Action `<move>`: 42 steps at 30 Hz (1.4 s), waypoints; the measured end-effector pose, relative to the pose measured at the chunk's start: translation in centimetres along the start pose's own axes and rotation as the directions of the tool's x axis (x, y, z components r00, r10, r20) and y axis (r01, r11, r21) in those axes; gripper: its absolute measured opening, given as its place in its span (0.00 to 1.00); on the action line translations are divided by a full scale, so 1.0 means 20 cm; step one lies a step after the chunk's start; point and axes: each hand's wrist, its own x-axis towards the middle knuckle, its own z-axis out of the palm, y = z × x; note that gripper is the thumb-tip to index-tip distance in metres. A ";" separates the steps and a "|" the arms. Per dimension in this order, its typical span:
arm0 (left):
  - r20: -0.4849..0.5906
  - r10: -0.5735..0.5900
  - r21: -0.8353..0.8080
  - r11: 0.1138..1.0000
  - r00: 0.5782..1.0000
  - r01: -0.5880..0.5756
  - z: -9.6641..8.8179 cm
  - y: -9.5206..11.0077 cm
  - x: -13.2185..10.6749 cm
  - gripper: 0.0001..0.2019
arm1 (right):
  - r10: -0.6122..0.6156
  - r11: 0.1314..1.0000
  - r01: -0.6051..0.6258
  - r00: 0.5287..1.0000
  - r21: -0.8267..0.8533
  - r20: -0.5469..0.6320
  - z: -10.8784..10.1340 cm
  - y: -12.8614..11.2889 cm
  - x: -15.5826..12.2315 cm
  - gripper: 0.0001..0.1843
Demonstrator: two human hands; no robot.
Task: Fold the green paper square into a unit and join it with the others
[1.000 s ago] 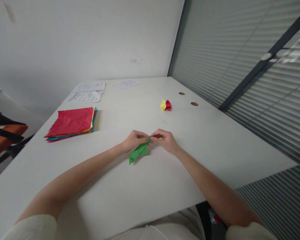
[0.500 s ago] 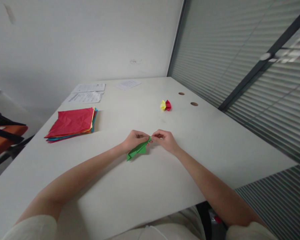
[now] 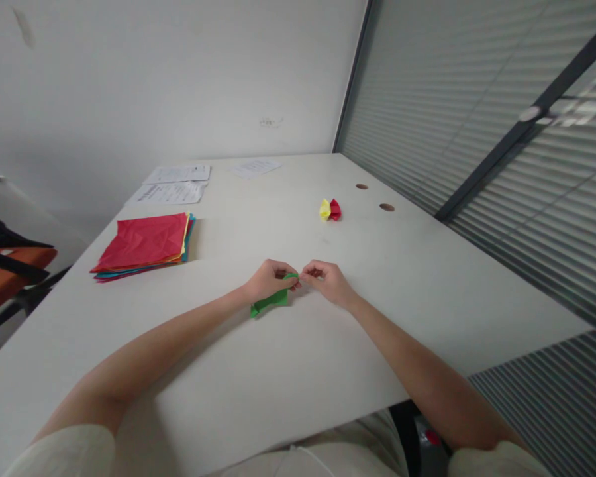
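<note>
A folded green paper [image 3: 271, 301] lies low over the white table [image 3: 288, 371], its pointed end aimed toward me and to the left. My left hand [image 3: 268, 279] is curled over its far end, fingers pinching the paper. My right hand [image 3: 328, 279] meets it from the right and pinches the same tip with thumb and fingers. The two hands touch at the paper's far corner, which the fingers partly hide.
A stack of coloured paper sheets [image 3: 146, 244], red on top, lies at the left. A small yellow and red folded piece [image 3: 330, 210] sits farther back. Printed sheets [image 3: 171, 192] lie at the far edge. Two cable holes [image 3: 386, 207] are at the right; an orange chair [image 3: 10, 271] stands left.
The green paper has flattened and swung slightly leftward, showing less of its surface. Both hands stayed together at its far tip, fingers working the fold.
</note>
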 end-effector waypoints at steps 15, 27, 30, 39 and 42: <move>0.051 -0.068 -0.008 0.998 0.996 0.069 0.01 0.05 -0.02 0.15 | -0.054 0.997 0.056 0.998 -0.052 0.030 0.00 -0.02 -0.01 0.13; 0.004 -0.080 0.001 0.997 0.997 0.080 0.02 0.03 -0.01 0.13 | -0.056 0.998 0.056 0.998 0.002 0.008 0.00 -0.02 -0.01 0.13; -0.009 -0.121 -0.034 0.992 0.993 0.121 0.02 0.05 -0.02 0.16 | -0.057 0.998 0.057 0.998 0.002 -0.008 0.00 -0.02 -0.01 0.14; 0.029 -0.030 -0.035 0.999 0.999 0.031 0.01 0.06 -0.03 0.19 | 0.012 1.000 -0.012 0.998 -0.003 0.058 0.01 -0.01 -0.02 0.22; 0.054 -0.025 -0.013 1.000 0.998 0.026 0.02 0.06 -0.04 0.20 | 0.043 0.997 -0.036 0.992 -0.064 0.119 0.01 -0.02 -0.02 0.27</move>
